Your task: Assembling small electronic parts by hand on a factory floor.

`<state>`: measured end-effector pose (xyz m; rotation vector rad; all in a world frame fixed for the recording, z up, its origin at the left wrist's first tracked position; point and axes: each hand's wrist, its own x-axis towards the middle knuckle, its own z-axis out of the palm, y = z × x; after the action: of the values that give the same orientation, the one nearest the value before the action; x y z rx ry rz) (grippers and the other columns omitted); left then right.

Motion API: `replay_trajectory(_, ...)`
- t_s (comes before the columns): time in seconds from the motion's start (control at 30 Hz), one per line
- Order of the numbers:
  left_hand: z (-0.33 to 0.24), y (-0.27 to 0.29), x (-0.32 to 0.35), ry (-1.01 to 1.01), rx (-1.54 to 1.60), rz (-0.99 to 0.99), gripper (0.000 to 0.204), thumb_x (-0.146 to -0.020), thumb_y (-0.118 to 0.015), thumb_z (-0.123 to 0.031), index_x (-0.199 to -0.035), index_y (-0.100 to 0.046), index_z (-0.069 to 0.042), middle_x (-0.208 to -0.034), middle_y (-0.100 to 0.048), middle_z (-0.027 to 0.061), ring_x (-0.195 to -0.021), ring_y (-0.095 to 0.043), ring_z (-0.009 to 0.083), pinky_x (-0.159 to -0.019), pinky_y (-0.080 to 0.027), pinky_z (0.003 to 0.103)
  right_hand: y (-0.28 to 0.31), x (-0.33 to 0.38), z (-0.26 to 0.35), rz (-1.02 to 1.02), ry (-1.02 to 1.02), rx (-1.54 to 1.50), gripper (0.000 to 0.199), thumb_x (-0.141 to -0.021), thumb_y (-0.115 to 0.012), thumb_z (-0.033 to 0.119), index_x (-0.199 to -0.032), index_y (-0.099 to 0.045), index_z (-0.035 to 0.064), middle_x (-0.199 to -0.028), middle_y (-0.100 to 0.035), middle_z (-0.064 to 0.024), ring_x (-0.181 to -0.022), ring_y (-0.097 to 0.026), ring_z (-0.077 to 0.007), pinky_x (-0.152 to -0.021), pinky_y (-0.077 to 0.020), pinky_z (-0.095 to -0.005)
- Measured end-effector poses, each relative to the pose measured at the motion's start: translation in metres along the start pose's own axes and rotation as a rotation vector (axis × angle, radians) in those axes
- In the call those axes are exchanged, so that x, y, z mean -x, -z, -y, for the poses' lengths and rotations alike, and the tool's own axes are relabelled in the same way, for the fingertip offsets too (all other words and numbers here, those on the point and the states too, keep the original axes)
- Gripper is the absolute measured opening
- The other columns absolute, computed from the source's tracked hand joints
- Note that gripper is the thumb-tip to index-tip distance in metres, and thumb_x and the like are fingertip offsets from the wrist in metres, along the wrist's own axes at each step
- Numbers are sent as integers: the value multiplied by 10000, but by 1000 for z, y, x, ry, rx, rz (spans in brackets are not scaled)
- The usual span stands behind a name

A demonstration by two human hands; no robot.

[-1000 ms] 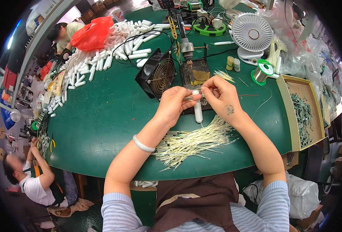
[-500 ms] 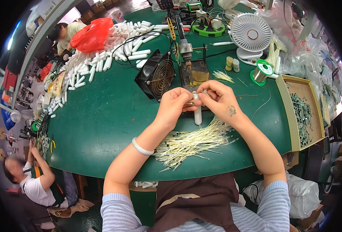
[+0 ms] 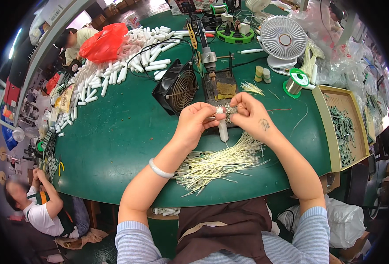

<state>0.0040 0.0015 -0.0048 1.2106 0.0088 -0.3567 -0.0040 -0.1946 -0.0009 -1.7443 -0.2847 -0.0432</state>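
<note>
My left hand (image 3: 199, 119) is closed, with a small white piece (image 3: 220, 110) pinched between thumb and forefinger. Just below the fingertips a white tube (image 3: 223, 133) points down toward me; whether it joins the pinched piece is hidden. My right hand (image 3: 250, 113) is close by on the right, fingers curled in and thumb bent toward the forefinger; anything between them is too small to make out. Beyond both hands a soldering iron (image 3: 210, 59) is clamped upright over a stand with a yellow sponge (image 3: 226, 90). Pale yellow wires (image 3: 218, 165) lie in a bundle nearer me.
A black square fan (image 3: 176, 88) stands left of the iron. White tubes (image 3: 110, 70) are heaped at the back left, by a red bag (image 3: 104, 43). To the right are a solder spool (image 3: 296, 82), a white fan (image 3: 284, 40) and a box of small green parts (image 3: 321, 94). Co-workers sit at left.
My hands have drawn slightly apart: the right fingertips have come away from the white piece, which stays in my left hand. The co-worker at lower left has brought their hands together.
</note>
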Motion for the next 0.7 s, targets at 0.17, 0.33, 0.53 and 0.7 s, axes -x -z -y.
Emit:
replay_trajectory(0.17,1,3,-2,48,71,37,94,-944,-587,-139,-919,-633,-61,-964,-723,99,-832,-681,107,-739,-553,242,0,1,7,223,-179,217,232,-817,-711,216,-920,-680,11,-576,-343,54,-543,-325,-57,-513,-304,-265)
replay_trajectory(0.33,1,5,-5,51,76,22,101,-941,-581,-129,-875,-628,-70,-994,-724,109,-831,-675,103,-744,-541,240,-1,-1,1,230,-161,162,238,-828,-719,226,-944,-709,19,-565,-344,64,-534,-315,-53,-506,-282,-268)
replay_trajectory(0.53,1,4,-8,61,90,28,129,-935,-576,-122,-823,-623,-77,-1041,-719,123,-830,-670,102,-743,-531,237,-4,-4,-25,270,-157,-39,197,-867,-683,195,-948,-693,15,-602,-410,76,-560,-330,-38,-514,-283,-255)
replay_trajectory(0.7,3,6,-11,66,88,8,112,-937,-571,-117,-866,-634,-57,-1054,-715,139,-843,-675,107,-738,-540,236,-4,-6,-17,288,-171,12,188,-877,-670,192,-939,-676,15,-631,-447,68,-585,-349,-32,-534,-308,-243)
